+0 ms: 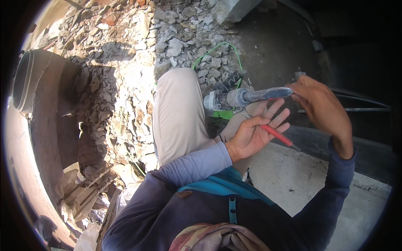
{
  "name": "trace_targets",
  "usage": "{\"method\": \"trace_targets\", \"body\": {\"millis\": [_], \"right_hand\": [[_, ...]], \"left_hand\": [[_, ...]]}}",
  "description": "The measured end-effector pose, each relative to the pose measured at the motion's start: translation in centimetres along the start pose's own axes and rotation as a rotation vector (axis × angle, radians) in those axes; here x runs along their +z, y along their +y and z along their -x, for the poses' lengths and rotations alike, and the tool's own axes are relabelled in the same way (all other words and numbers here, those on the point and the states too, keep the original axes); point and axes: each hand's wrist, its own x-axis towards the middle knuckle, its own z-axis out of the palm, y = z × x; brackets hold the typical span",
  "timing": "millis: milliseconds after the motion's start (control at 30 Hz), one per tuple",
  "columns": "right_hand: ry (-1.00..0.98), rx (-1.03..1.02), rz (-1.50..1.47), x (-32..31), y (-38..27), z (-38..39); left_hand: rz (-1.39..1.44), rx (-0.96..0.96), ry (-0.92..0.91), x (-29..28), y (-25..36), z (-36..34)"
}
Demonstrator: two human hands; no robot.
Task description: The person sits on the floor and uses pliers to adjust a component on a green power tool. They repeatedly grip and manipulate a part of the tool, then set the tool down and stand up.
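Mostly grey pwr tool [238, 98], dusty, dk handle [270, 94]

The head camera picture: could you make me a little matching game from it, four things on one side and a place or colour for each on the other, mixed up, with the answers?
Things
1. Red-handled tool
2. Green cord
3. Grey metal tool
4. Trousers

Places and colours
A. Curves across the rubble
B. Beige
C. In the left hand
D. Has one end at the right hand

Right pairs: 1-C, 2-A, 3-D, 4-B.
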Motion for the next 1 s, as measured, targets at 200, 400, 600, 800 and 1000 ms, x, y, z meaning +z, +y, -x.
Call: {"method": "trace_targets", "body": {"millis": [200,400,600,800,1000], "right_hand": [[-0.015,-0.021,-0.004,-0.4,0.5,-0.4],[-0.030,0.002,-0.011,-0.1,0.5,-0.9],[-0.010,-0.013,-0.033,0.4,0.9,-1.0],[-0.004,-0.021,-0.049,0.8,1.5,-0.9],[-0.022,-0.008,-0.045,0.8,1.6,-0.9]], "left_hand": [[0.036,0.015,0.021,0.8,-0.7,0.2],[0.014,0.018,0.053,0.9,-0.1,0.2],[-0.043,0.021,0.064,0.5,-0.2,0.1],[-0.080,0.021,0.061,0.2,-0.3,0.1],[-0.148,0.028,0.055,0.1,-0.6,0.1]]}}
